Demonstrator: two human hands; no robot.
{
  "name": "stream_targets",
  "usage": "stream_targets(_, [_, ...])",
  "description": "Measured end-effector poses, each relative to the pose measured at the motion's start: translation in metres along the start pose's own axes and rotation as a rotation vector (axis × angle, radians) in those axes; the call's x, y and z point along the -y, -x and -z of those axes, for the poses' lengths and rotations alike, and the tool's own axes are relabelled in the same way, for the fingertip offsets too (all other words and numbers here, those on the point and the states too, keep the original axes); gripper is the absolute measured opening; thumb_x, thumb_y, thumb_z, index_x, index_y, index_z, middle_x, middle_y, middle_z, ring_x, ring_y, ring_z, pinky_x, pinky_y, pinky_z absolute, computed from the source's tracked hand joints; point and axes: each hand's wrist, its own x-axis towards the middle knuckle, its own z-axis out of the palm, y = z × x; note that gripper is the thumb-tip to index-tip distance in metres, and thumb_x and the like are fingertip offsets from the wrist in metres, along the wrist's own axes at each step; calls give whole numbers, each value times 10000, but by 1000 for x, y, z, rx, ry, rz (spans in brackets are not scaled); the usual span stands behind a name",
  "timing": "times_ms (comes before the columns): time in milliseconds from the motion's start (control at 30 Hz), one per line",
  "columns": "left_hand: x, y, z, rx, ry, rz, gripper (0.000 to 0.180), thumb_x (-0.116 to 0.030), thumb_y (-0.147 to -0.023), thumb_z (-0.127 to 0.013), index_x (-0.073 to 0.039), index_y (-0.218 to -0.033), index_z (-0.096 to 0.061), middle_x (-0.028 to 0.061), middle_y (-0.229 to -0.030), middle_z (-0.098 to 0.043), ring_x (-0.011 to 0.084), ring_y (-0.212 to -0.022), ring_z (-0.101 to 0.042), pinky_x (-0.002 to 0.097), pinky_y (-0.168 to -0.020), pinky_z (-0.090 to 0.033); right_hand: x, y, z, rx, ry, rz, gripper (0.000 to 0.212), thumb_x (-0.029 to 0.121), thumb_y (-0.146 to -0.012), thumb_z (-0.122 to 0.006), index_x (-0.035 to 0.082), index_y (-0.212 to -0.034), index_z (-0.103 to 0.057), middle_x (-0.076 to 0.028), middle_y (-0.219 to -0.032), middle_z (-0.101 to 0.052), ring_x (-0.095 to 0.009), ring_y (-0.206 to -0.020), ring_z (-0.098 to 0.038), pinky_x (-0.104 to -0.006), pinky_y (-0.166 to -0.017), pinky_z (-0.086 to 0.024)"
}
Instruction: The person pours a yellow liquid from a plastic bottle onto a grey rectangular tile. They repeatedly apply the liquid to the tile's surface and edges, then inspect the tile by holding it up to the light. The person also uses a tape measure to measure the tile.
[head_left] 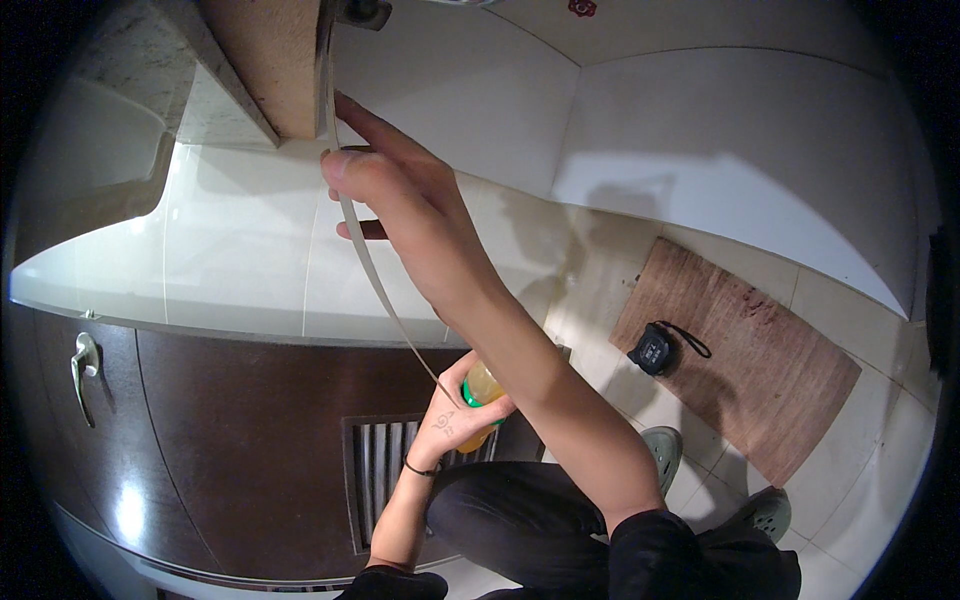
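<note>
A thin pale strip [372,275] runs down from the edge of a wooden board [278,70] at upper left and curves toward my left hand. My right hand [405,185] reaches far up and left, closed on the strip near the board's lower corner, thumb on one side and fingers on the other. Lower down, my left hand [447,422] is wrapped round a yellowish bottle [482,384] with a green band, partly hidden by my right forearm. The strip's lower end meets my left hand; whether the fingers pinch it I cannot tell.
A dark brown cabinet [250,430] with a metal handle [86,375] and a slatted vent [372,450] stands on the left under a pale tiled ledge [240,240]. A black tape measure [655,348] lies on a wood-patterned board [750,375] on the floor. White panels [720,190] stand behind.
</note>
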Motion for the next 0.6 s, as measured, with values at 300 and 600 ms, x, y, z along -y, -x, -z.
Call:
stream_targets(300, [15, 6, 0, -92, 11, -22, 484, -182, -719, -799, 14, -1121, -615, 81, -1047, -679, 143, -982, -614, 317, -918, -477, -18, -15, -22, -10, -68, 50, 771, 352, -840, -669, 26, -1473, -374, -124, -1067, -608, -186, -946, -594, -316, -729, -528])
stream_targets(600, [9, 3, 0, 15, 42, 66, 473, -237, -743, -819, 16, -1090, -621, 61, -988, -685, 123, -911, -618, 299, -850, -496, -5, 27, 21, -81, -66, -254, 687, 394, -861, -602, 90, -1455, -440, -54, -1013, -603, -132, -905, -561, -299, -757, -522])
